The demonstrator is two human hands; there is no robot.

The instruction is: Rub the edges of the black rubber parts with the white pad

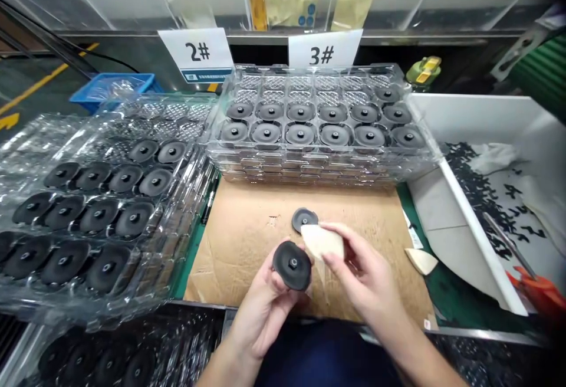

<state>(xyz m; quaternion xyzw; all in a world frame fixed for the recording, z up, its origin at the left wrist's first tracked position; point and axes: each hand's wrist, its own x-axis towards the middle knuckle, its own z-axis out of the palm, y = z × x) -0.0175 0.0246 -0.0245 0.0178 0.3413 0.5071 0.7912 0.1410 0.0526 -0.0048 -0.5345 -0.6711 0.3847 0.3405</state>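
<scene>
My left hand [269, 301] grips a round black plastic part [292, 265] with a small raised hub at its centre, its face turned up towards me. In my right hand [360, 263] is a cream-coloured wedge-shaped pad [322, 242], pinched between thumb and fingers. The pad is close to the right edge of the part; whether they touch I cannot tell. Just beyond, a second black part [303, 218] lies on the brown cardboard sheet [239, 222], partly covered by the pad.
Clear stacked trays [305, 160] holding black parts stand behind the cardboard. More part-filled trays [177, 222] are at the left. On the right, a white bin [481, 245] contains small black pieces and an orange-handled tool [537, 287]. Another cream pad [421, 261] lies near it.
</scene>
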